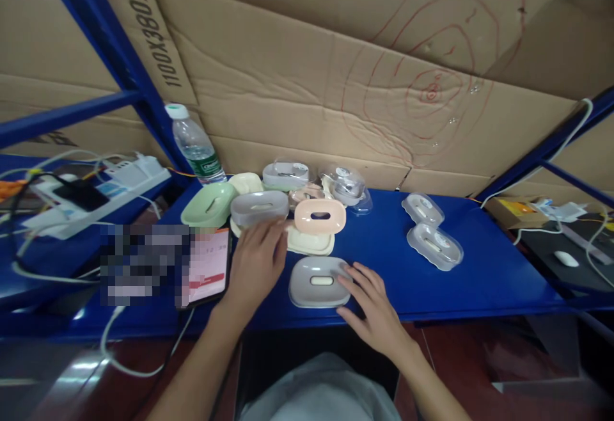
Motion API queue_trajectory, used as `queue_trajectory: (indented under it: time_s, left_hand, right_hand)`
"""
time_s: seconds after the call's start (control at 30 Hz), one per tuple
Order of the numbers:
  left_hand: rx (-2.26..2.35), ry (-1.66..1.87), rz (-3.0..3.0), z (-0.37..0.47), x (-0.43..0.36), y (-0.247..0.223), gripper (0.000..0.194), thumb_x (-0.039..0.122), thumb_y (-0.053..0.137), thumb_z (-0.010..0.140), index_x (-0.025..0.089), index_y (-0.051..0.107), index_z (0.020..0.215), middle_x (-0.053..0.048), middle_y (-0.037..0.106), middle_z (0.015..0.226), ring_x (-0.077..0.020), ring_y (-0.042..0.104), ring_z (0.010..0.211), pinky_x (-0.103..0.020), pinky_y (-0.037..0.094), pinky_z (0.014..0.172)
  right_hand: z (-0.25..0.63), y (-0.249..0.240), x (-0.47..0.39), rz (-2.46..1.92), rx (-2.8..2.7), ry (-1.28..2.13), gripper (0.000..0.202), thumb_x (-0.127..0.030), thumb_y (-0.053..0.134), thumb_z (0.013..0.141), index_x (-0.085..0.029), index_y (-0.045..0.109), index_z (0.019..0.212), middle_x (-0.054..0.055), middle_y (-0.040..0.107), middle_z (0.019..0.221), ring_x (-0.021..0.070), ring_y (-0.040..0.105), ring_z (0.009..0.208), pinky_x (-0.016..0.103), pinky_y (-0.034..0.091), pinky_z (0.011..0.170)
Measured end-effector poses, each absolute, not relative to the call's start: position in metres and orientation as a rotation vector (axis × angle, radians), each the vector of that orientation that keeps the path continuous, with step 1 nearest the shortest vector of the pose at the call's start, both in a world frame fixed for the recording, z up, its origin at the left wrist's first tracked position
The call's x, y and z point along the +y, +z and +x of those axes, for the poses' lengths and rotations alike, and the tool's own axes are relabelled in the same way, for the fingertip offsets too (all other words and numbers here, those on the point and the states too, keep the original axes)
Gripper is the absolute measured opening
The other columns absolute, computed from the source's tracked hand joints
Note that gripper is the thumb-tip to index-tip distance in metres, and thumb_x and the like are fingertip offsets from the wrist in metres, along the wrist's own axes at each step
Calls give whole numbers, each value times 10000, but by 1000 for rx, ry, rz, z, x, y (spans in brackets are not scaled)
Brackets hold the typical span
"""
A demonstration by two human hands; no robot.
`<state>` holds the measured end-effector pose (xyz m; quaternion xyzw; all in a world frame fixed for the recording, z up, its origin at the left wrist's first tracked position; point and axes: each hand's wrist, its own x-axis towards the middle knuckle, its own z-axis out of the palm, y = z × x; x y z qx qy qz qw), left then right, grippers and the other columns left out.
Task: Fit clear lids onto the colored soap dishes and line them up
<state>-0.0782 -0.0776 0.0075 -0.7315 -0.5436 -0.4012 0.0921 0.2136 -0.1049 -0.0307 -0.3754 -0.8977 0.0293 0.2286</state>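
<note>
A grey oval dish (307, 293) with a pale insert in its middle lies near the front edge of the blue table. My right hand (371, 306), fingers spread, touches the dish's right side. My left hand (258, 258) is over the table beside a grey dish (259, 206) in the pile; its fingers point away from me, and their tips are partly hidden, so contact is unclear. Around them are a green dish (208, 205), a peach dish (320, 216) and a cream dish (311, 242).
Two clear-packaged grey dishes (434, 246) lie at the right. Wrapped dishes (286, 176) and a water bottle (196, 146) stand at the back. A phone (206, 269) and cables are left, beside a power strip (100, 197). Cardboard (288, 75) forms the back wall.
</note>
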Motion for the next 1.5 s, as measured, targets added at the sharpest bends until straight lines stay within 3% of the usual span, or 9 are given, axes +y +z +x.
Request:
queue_trajectory:
  time_s: [0.2, 0.33, 0.57, 0.67, 0.97, 1.13, 1.23, 1.33, 1.5]
  left_hand:
    - [-1910, -886, -2169, -85, 16, 38, 384, 207, 479, 1009, 110, 646, 1342, -196, 736, 1258, -349, 669, 1193, -510, 479, 1041]
    - [-1792, -797, -2408, -85, 58, 35, 452, 165, 506, 967, 225, 652, 1391, -87, 689, 1419, -278, 623, 1286, -419, 453, 1096]
    - [-1798, -799, -2468, -90, 72, 25, 481, 271, 604, 938, 230, 644, 1416, -147, 676, 1353, -384, 573, 1303, -548, 425, 1090]
    - [-1771, -863, -2472, -92, 65, 29, 418, 302, 646, 929, 242, 677, 1342, -127, 672, 1290, -368, 583, 1264, -539, 441, 1077]
    - [-1637, -1210, -2389, -88, 12, 41, 212, 238, 633, 973, 202, 665, 1180, -73, 700, 1094, -245, 674, 1052, -397, 543, 959]
    - [-1588, -1584, -2164, -81, -38, 43, 285, 342, 668, 995, 223, 676, 1254, -72, 749, 1153, -227, 699, 1072, -380, 538, 1002]
    - [-1817, -1916, -2204, -77, -69, 37, 441, 406, 698, 973, 235, 637, 1374, -68, 746, 1154, -189, 720, 952, -326, 582, 897]
    - [-2130, -2122, -2354, -81, -92, 27, 526, 485, 668, 973, 201, 624, 1413, -36, 727, 925, -136, 654, 675, -251, 556, 627]
    - [-2399, -2046, -2489, -91, -101, 14, 612, 591, 606, 971, 166, 642, 1409, -8, 657, 802, -79, 477, 487, -222, 432, 460]
  right_hand:
    - [210, -32, -104, -1083, -2437, 87, 507, -374, 586, 1058, -276, 501, 1548, 111, 522, 1597, 320, 452, 1495, 575, 470, 1170]
    - [210, -35, -107, -1108, -2436, 54, 512, -381, 586, 1057, -285, 501, 1553, 108, 507, 1609, 320, 451, 1497, 556, 467, 1172]
    - [199, -20, -84, -1117, -2554, 67, 872, -552, 693, 964, -316, 259, 1682, 129, 74, 1784, 381, 148, 1634, 661, 271, 1263]
    - [188, -11, -63, -1072, -2621, 94, 1024, -624, 752, 890, -321, 198, 1697, 132, 12, 1786, 394, 65, 1642, 688, 176, 1277]
    - [186, -23, -49, -1134, -2616, 142, 1028, -622, 718, 913, -266, 165, 1703, 169, 126, 1771, 370, 134, 1638, 675, 200, 1270]
    - [185, -23, -52, -1122, -2584, 139, 998, -612, 710, 928, -264, 176, 1695, 185, 206, 1752, 357, 176, 1632, 677, 207, 1269]
    - [186, -24, -54, -1075, -2530, 118, 1083, -623, 758, 885, -256, 144, 1698, 206, 233, 1736, 375, 212, 1620, 684, 235, 1262]
    - [189, -29, -58, -994, -2430, 91, 1205, -624, 798, 848, -235, 46, 1705, 237, 199, 1735, 393, 222, 1614, 676, 307, 1241]
    - [190, -34, -64, -874, -2290, 1, 1181, -534, 812, 874, -263, 22, 1708, 212, 74, 1765, 401, 242, 1607, 614, 440, 1190]
